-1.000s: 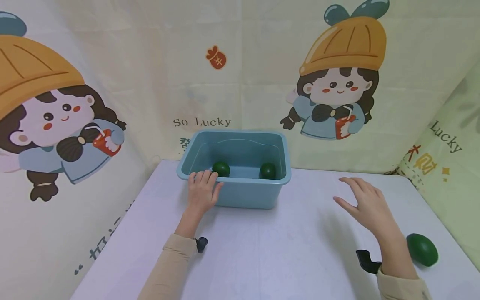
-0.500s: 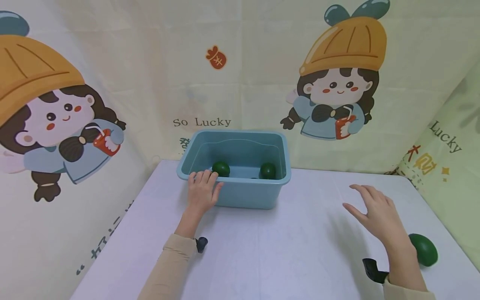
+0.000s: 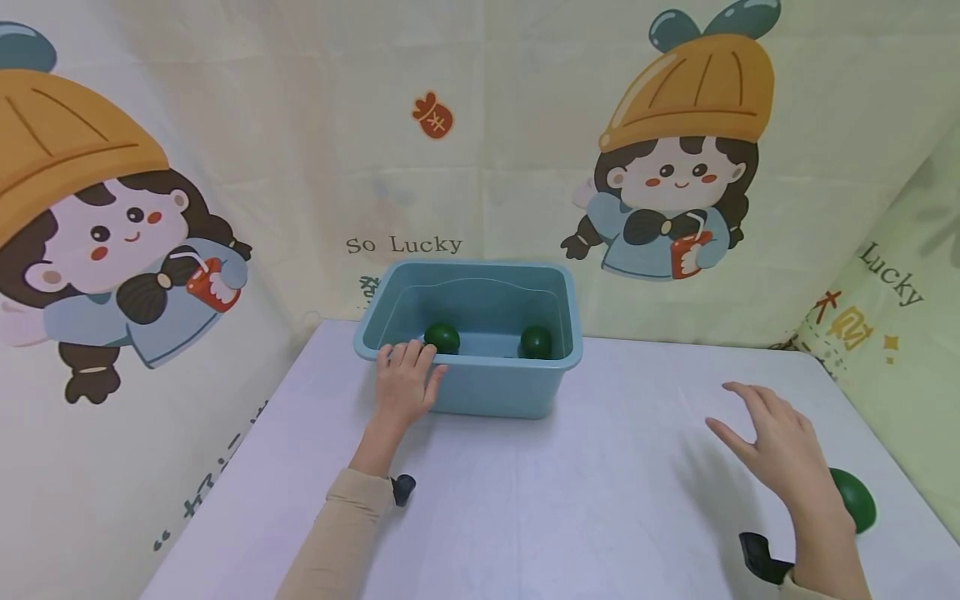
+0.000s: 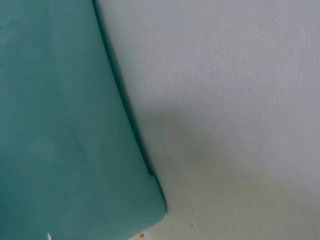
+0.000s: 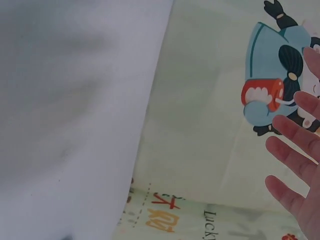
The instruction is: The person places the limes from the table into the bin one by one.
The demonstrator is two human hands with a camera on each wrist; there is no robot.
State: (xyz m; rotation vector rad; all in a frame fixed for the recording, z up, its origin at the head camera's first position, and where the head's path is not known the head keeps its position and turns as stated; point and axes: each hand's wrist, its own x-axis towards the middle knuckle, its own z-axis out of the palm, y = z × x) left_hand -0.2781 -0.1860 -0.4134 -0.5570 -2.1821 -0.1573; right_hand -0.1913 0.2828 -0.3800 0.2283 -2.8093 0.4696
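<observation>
My left hand (image 3: pixel 403 385) holds the front rim of a blue plastic bin (image 3: pixel 495 390), near its left corner, fingers over the edge and thumb on the outside. Two glossy dark green, egg-shaped fruits lie inside the bin, a left fruit (image 3: pixel 442 337) and a right fruit (image 3: pixel 536 342). My right hand (image 3: pixel 783 442) hovers over the right of the table, holding nothing, with its fingers spread from the thumb. Partly hidden behind that wrist, a larger-looking green fruit (image 3: pixel 857 502) lies on the table. The left wrist view shows the bin's wall (image 4: pixel 65 125) beside the white surface.
The white table (image 3: pixel 570 500) narrows toward the back, where a printed cloth backdrop (image 3: pixel 510 167) hangs close behind the bin. More printed cloth (image 3: pixel 907 350) borders the right side. A black wrist mount (image 3: pixel 763 558) sticks out from the right wrist.
My right hand has drawn back toward the right and nearer to me, covering more of the green fruit on the table. The left hand and the bin have stayed put.
</observation>
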